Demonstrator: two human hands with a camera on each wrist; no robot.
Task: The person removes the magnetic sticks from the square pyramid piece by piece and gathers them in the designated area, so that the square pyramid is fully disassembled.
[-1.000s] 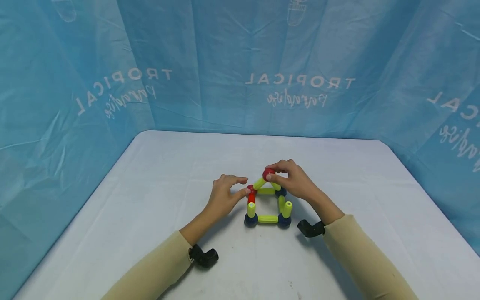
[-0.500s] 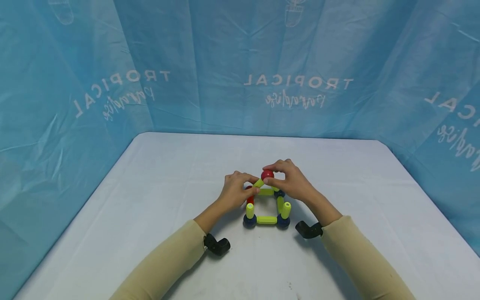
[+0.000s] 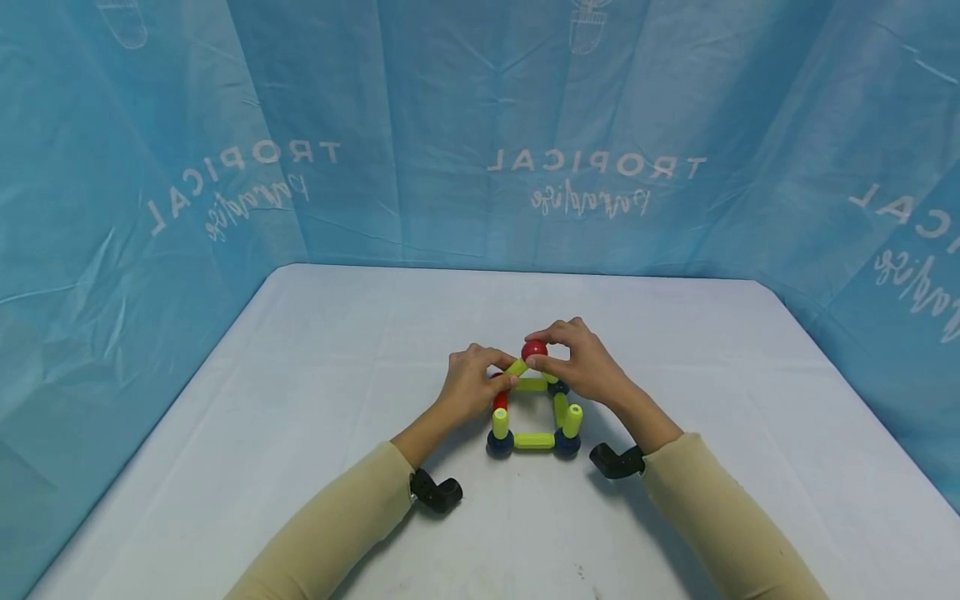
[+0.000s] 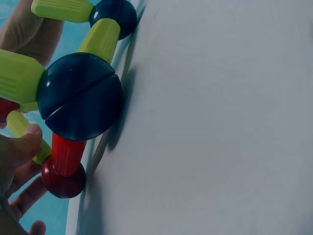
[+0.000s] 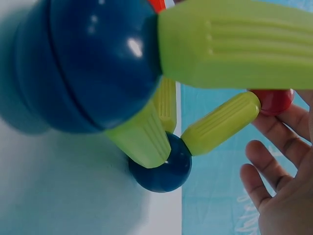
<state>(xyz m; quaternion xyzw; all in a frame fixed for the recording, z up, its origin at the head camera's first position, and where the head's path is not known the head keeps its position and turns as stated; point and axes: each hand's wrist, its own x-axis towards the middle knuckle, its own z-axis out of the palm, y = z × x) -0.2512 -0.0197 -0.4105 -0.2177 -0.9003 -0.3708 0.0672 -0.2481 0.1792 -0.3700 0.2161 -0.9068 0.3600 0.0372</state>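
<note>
My right hand (image 3: 583,360) pinches a red ball (image 3: 534,350) at the raised back peak of a magnetic ball-and-rod frame. A slanted lime-green rod (image 3: 517,367) runs down from that ball; my left hand (image 3: 471,385) pinches it between thumb and fingers. In the left wrist view its lower end meets a second red ball (image 4: 63,180), mostly hidden by my hand in the head view. A red rod (image 3: 500,402) joins that ball to the front left blue ball (image 3: 500,444). Another lime-green rod (image 5: 222,122) links the peak to the back right blue ball (image 5: 164,169).
Two lime-green rods stand up from the front: one (image 3: 500,422) on the left blue ball, one (image 3: 572,421) on the right blue ball (image 3: 567,444). The frame sits on a white-covered table (image 3: 337,350). A blue printed curtain (image 3: 450,125) hangs behind and at both sides.
My left hand has moved right, from the lower red ball onto the slanted green rod, which it now pinches. The right hand stays on the top red ball, almost still.
</note>
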